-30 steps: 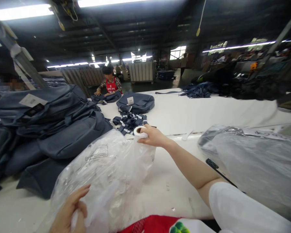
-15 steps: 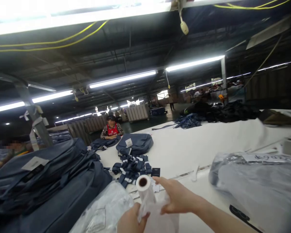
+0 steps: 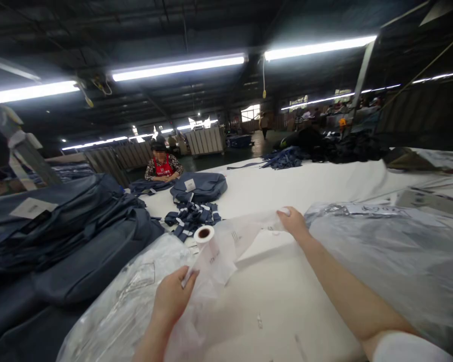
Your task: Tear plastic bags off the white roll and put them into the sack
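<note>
- Plastic roll [image 3: 207, 240], white with a brown hole on top, sticks up just above the fingers of the left hand [image 3: 171, 299], which are closed around its lower part.
- Thin see-through sheet [image 3: 245, 234] now stretches off the roll; a moment ago it was not pulled out.
- Right hand [image 3: 294, 222] has moved off to the right, fingers pinching the sheet's end.
</note>
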A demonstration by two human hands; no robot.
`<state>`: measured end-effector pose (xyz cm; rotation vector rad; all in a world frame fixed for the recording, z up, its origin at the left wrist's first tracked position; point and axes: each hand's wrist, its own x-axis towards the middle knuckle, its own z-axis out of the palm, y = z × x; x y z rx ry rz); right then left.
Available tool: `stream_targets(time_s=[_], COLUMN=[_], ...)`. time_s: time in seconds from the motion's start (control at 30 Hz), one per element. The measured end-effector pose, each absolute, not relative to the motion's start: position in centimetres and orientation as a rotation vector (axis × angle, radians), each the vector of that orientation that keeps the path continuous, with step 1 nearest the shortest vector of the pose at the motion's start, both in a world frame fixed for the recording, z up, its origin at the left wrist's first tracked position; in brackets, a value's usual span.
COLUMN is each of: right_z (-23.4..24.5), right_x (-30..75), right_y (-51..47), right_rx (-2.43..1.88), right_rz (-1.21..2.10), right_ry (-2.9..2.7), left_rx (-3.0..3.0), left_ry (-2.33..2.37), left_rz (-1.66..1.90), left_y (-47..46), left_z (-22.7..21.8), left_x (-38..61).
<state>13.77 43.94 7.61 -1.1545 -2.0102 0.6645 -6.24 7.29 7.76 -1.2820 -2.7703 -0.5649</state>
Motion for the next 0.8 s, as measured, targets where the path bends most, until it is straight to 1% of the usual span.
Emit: stream_targets(time_s=[0.13, 0.2, 0.3, 0.37, 0.43, 0.53, 0.63, 0.8], right_z=[9.2, 10.5, 12.6, 13.5, 13.6, 12.9, 11.9, 10.4], right_x=[10.8, 9.3, 7.4, 6.2, 5.1, 4.0, 3.4, 2.6], right_y=[39.6, 36.6, 32.6, 30.8, 29.8, 29.5, 29.7, 29.7], right_rx=[-0.845, -0.527, 0.086, 0.302, 0.364, 0.357, 0.348, 0.383], right_rz=[0.690, 0.699, 0.666, 0.625, 0.578, 0.517, 0.499, 0.560], right_ry=[-2.052, -2.128, -2.333, -2.510, -2.643, -2.702, -2.690, -2.591], left_rx=[-1.298, -1.313, -1.347, -1.346, -1.306, -1.207, -1.135, -1.031], left_ry=[-2.782, -2.789, -2.810, -2.824, -2.814, -2.776, -2.750, -2.702], left_rz=[-0.679, -0.726, -0.809, -0.875, -0.929, -0.981, -1.020, -1.043], left_y=[6.2, 5.8, 5.2, 4.7, 4.0, 2.3, 0.0, -3.3], left_z=[7.8, 8.1, 8.3, 8.2, 7.9, 7.3, 6.7, 6.4], left_x=[-5.9, -5.6, -5.2, -5.3, -5.7, -6.6, -7.4, -7.9])
